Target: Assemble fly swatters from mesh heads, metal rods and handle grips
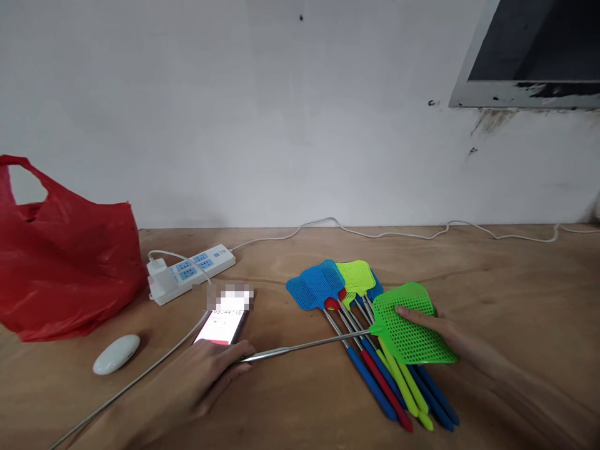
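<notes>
A green fly swatter (pixel 412 328) with an extended metal shaft spans the space between my two hands. My left hand (pixel 210 375) is closed round its handle end, most of which is hidden by the fingers. At the other end, my right hand (pixel 434 325) grips the perforated head, thumb on top and the other fingers hidden beneath. Under and behind the green head lies a pile of fly swatters (pixel 319 284) in blue, yellow-green and red, their heads toward the wall and their handles toward me.
A lit phone (pixel 225 322) lies just beyond my left hand. Further left are a white mouse-like object (pixel 116 354), a white power strip (pixel 192 275) with a charger, and a red plastic bag (pixel 70 262). A white cable (pixel 332 220) runs along the wall.
</notes>
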A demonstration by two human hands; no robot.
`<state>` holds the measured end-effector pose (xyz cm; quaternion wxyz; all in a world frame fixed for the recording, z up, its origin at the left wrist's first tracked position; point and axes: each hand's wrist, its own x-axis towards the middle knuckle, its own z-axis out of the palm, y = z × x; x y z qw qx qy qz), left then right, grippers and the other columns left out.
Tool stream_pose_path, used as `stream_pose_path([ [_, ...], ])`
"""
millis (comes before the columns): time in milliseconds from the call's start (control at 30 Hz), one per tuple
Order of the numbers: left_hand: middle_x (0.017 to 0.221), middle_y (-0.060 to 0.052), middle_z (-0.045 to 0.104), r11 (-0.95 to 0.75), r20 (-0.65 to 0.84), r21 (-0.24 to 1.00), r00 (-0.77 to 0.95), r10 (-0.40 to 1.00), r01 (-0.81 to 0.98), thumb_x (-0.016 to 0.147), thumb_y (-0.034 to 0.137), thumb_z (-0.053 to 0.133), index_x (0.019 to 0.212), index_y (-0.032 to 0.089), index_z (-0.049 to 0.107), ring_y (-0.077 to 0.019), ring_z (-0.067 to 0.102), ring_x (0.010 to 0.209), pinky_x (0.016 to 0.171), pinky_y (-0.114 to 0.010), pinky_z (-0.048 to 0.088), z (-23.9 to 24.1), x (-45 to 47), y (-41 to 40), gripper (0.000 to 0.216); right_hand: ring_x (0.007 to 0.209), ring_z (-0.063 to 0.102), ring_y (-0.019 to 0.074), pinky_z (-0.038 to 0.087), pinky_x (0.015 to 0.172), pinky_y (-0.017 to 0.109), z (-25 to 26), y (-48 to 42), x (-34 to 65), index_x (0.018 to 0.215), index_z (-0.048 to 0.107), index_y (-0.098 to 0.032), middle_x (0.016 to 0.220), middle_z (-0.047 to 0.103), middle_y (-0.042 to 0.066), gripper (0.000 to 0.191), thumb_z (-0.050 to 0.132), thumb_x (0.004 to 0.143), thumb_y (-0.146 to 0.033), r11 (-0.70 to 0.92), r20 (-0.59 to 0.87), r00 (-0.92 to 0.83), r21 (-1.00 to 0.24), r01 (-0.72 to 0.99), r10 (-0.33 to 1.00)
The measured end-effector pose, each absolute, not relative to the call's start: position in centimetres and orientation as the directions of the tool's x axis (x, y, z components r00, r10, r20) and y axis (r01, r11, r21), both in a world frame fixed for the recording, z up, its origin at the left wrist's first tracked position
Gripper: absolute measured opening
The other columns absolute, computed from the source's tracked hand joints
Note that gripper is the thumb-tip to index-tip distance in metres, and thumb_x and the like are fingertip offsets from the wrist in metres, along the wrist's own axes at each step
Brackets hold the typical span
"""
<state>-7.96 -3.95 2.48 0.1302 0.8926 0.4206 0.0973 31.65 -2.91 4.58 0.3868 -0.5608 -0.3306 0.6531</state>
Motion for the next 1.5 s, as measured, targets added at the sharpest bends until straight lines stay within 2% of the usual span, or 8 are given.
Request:
stream_pose_path([
  [133,0.071,0.0,0.066,-0.618,0.087,0.315,0.626,0.775,0.721,0.105,0.04,0.027,0.097,0.024,0.059,-0.0179,0.059,0.059,0.055,-0.027,0.033,2.1,-7.3,-3.8,0.036,0.077,0.076,0.026,0.064,0.071,0.034,5.1,-3.2,31.1,0.091,0.075,-0.018,0.089,0.079,0.009,0.026,0.083,0.072,-0.033,-0.433,-0.441,0.019,-0.888,-0.156,0.897],
  [367,0.077,-0.003,0.068,-0.728,0.051,0.305,0.753,0.656,0.614,0.107,0.039,0.02,0.097,0.023,0.055,-0.0205,0.062,0.061,0.055,-0.029,0.036,1.8,-3.2,-4.7,0.039,0.066,0.073,0.0223,0.062,0.058,0.032,3.5,-6.2,26.2,0.111,0.067,-0.02,0.074,0.075,0.003,0.054,0.084,0.069,-0.048,-0.469,-0.431,-0.239,-0.873,-0.135,0.87],
  [500,0.086,-0.004,0.069,-0.661,-0.035,0.329,0.708,0.706,0.675,0.107,0.039,0.022,0.099,0.022,0.055,-0.0221,0.066,0.071,0.061,-0.029,0.043,2.4,-2.4,-4.8,0.038,0.08,0.075,0.0244,0.063,0.066,0.032,3.2,-5.1,25.6,0.108,0.067,-0.019,0.093,0.077,0.007,0.054,0.087,0.066,-0.046,-0.434,-0.392,-0.239,-0.886,-0.161,0.889],
  [700,0.101,-0.002,0.067,-0.608,0.056,0.484,0.671,0.739,0.629,0.105,0.035,0.034,0.11,0.026,0.056,-0.0206,0.065,0.087,0.076,-0.031,0.047,3.0,-2.3,-4.7,0.023,0.085,0.074,0.0264,0.061,0.064,0.034,4.0,-3.4,27.7,0.109,0.068,-0.019,0.101,0.076,0.011,0.042,0.076,0.079,-0.047,-0.469,-0.412,-0.281,-0.864,-0.181,0.867],
  [900,0.086,-0.002,0.059,-0.514,0.209,0.644,0.515,0.831,0.567,0.102,0.035,0.042,0.089,0.022,0.061,-0.0176,0.057,0.077,0.067,-0.028,0.044,3.5,-1.5,-4.1,0.026,0.06,0.067,0.0207,0.052,0.047,0.027,4.5,-2.7,28.5,0.08,0.069,-0.019,0.068,0.07,0.006,0.042,0.053,0.085,-0.057,-0.325,-0.186,-0.354,-0.863,-0.388,0.917],
  [1167,0.079,0.001,0.061,-0.127,0.046,0.955,0.291,0.956,0.266,0.088,0.055,0.063,0.092,0.021,0.055,-0.0176,0.061,0.077,0.069,-0.03,0.049,1.5,-0.7,-3.2,0.035,0.058,0.066,0.0133,0.051,0.048,0.022,1.6,-3.3,25.9,0.099,0.07,-0.014,0.084,0.074,0.008,0.034,0.069,0.082,-0.044,-0.304,-0.229,-0.476,-0.949,-0.086,0.849],
  [1367,0.094,-0.006,0.077,0.032,-0.081,0.985,0.284,0.955,0.172,0.083,0.064,0.064,0.093,0.025,0.05,-0.03,0.067,0.111,0.101,-0.048,0.045,1.2,0.1,-3.0,0.043,0.056,0.066,0.0119,0.053,0.048,0.022,-0.2,-3.6,24.2,0.095,0.068,-0.015,0.086,0.074,0.007,0.039,0.072,0.08,-0.051,-0.251,-0.228,-0.561,-0.967,0.037,0.795],
  [1500,0.107,-0.009,0.076,-0.012,-0.031,0.989,0.287,0.957,0.145,0.087,0.064,0.058,0.1,0.026,0.058,-0.031,0.06,0.123,0.106,-0.051,0.042,1.4,0.9,-2.9,0.041,0.055,0.062,0.0092,0.052,0.048,0.02,-0.3,-4.2,22.9,0.093,0.067,-0.015,0.084,0.071,0.005,0.04,0.07,0.081,-0.053,-0.211,-0.256,-0.583,-0.967,0.145,0.771],
])
